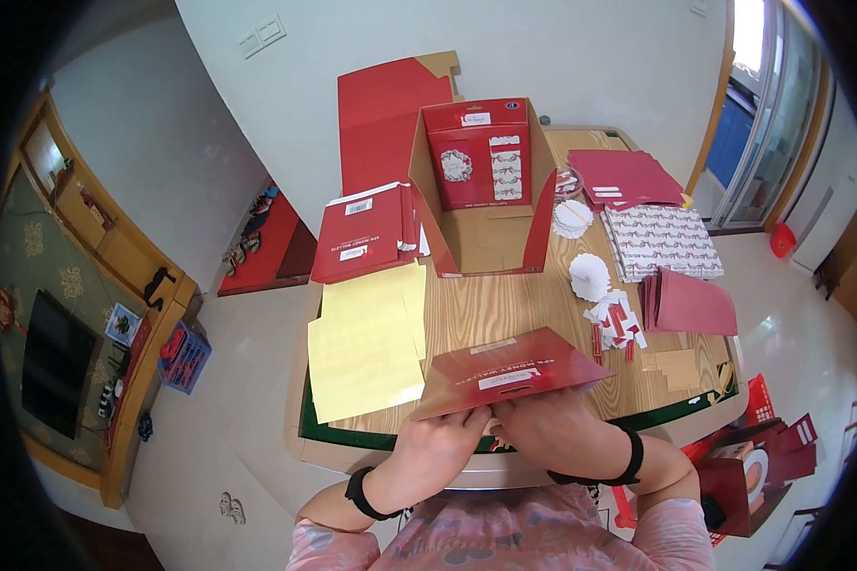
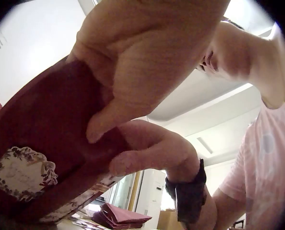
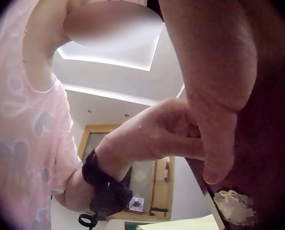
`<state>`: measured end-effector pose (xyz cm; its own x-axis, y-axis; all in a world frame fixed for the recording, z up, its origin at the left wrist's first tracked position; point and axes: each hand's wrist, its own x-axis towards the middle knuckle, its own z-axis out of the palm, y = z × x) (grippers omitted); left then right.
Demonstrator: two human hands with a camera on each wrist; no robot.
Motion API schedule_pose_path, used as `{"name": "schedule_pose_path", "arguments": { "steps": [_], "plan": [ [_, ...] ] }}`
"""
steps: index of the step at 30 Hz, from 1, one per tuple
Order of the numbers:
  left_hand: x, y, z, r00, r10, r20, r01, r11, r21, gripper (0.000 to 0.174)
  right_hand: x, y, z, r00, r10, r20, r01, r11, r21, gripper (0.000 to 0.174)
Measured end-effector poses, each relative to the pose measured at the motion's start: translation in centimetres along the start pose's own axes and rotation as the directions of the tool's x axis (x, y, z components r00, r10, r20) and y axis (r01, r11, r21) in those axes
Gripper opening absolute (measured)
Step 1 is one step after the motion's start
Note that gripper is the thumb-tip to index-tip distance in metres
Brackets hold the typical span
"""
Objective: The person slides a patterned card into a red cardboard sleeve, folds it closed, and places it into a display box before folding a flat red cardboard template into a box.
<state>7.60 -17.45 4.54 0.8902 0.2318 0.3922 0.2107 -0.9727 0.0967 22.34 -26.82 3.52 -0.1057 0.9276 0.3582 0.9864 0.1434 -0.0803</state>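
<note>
A red money-wallet packet [image 1: 514, 369] is held at its near edge by both hands, tilted above the near side of the wood-grain surface [image 1: 505, 309], on the person's side of the open red box [image 1: 486, 246]. The packet is gripped near its left corner by the left hand [image 1: 433, 455] and nearer its right corner by the right hand [image 1: 557, 433]. The thumbs of both are seen laid against the face that carries a wreath label [image 2: 25, 173]; both hands are closed to about the packet's thickness, with the fingers partly hidden by it.

To the left of the box, a stack of red packets [image 1: 360, 236] is laid, and nearer the person than that stack, yellow sheets [image 1: 367, 347] are spread. Behind the box's left side, flat red cardboard [image 1: 379, 128] is seen. To the right of the box, white scalloped cards [image 1: 589, 277] and a pile of small red and white tags [image 1: 619, 322] are placed; farther right, dark red sheets [image 1: 628, 176], a patterned stack [image 1: 665, 244] and dark red folders [image 1: 695, 303] are arranged.
</note>
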Motion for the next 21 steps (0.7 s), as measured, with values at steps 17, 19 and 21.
{"name": "schedule_pose_path", "arguments": {
  "steps": [17, 19, 21],
  "plan": [
    [-0.4, -2.2, -1.1, 0.999, -0.018, -0.038, 0.014, 0.995, -0.099, 0.025, -4.1, 5.8, -4.5, 0.908, 0.37, -0.198, -0.182, 0.773, 0.608, 0.06],
    [-0.4, -2.1, -1.2, 0.997, -0.079, 0.004, 0.079, 0.987, -0.14, 0.014, -3.3, 6.5, -3.0, 0.934, 0.357, 0.033, -0.284, 0.681, 0.675, 0.064],
    [-0.3, -2.6, -0.8, 0.988, -0.014, -0.153, -0.018, 0.979, -0.204, 0.023, -3.0, 7.2, -0.6, 0.94, 0.334, 0.074, -0.271, 0.594, 0.757, 0.052]
  ]
}}
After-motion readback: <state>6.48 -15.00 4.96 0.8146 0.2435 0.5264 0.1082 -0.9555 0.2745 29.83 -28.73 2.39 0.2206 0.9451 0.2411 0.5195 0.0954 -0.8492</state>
